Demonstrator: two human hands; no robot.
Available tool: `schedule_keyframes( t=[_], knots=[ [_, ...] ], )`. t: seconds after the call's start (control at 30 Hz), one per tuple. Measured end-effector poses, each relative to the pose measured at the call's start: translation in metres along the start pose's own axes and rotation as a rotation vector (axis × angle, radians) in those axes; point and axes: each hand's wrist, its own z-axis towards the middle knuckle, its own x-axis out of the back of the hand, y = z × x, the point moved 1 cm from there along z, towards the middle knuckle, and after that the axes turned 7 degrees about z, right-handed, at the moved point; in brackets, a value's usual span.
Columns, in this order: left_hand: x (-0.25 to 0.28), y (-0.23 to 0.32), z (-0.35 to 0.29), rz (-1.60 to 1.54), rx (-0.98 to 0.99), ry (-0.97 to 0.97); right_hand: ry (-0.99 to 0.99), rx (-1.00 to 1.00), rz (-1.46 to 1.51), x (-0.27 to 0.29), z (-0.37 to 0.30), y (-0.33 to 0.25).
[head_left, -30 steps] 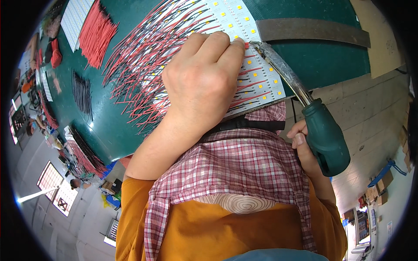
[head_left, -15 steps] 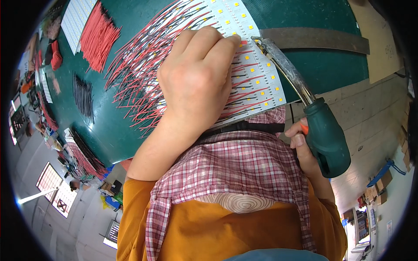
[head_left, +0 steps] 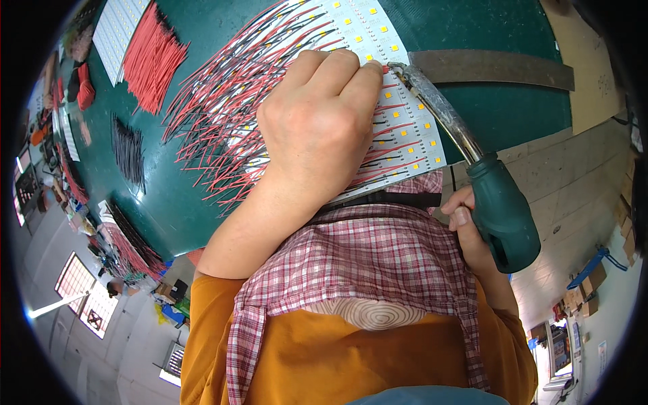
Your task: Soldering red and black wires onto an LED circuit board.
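Observation:
A white LED board (head_left: 424,145) with rows of yellow LEDs lies on the green table. Along it run many short red and black wires (head_left: 223,108), their free ends fanned out leftward. My left hand (head_left: 320,121) rests over the board, fingers closed in a pinch; a red wire's end pokes out past the fingertips. My right hand (head_left: 469,226) is wrapped round the green handle of a soldering iron (head_left: 506,212), partly hidden behind it. The iron's bent tip meets the board right beside that red wire end; whether they touch, I cannot tell.
A flat metal strip (head_left: 493,71) lies right of the board. To the left are a bundle of red wires (head_left: 155,61), a smaller bundle of black wires (head_left: 128,152) and more white LED boards (head_left: 118,34). Brown cardboard (head_left: 594,81) sits at the table's right edge.
The board has shifted slightly right and nearer to me. My left hand has moved right and a little nearer, up to the iron's tip. The iron's handle has moved slightly left.

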Motion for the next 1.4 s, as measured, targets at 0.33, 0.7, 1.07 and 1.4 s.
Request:
schedule_keyframes(
  t=[0.33, 0.7, 1.07, 1.4],
  knots=[
    [0.001, 0.0, 0.0, -0.106, 0.055, -0.031, -0.02, 0.177, 0.004, 0.001, 0.004, 0.003],
    [-0.002, -0.006, 0.004, -0.052, 0.042, 0.013, -0.006, 0.133, 0.074, -0.004, 0.007, 0.005],
    [-0.005, -0.004, 0.005, 0.024, 0.012, 0.032, 0.011, -0.061, 0.043, -0.001, 0.01, -0.004],
    [0.0, -0.011, 0.008, -0.133, 0.1, 0.023, 0.046, -0.015, 0.106, -0.003, 0.019, -0.014]
  ],
)
